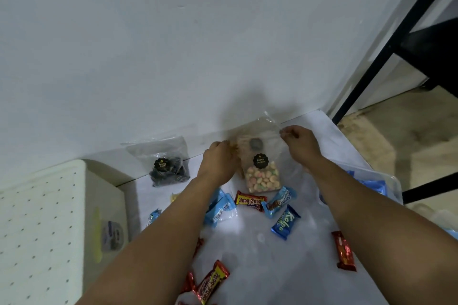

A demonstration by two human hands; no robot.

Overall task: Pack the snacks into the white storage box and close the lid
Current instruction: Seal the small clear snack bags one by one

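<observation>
Hands — left, right — pinch one biscuit bag

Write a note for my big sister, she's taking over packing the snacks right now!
Left hand and right hand each pinch a top corner of the clear bag of pastel biscuits, at the table's back. The dark-snack bag leans on the wall. Beng-beng bars, blue Kalpa packs and other wrappers lie loose on the table. A white perforated box sits left; I cannot tell if it's the storage box. All still to pack.
</observation>
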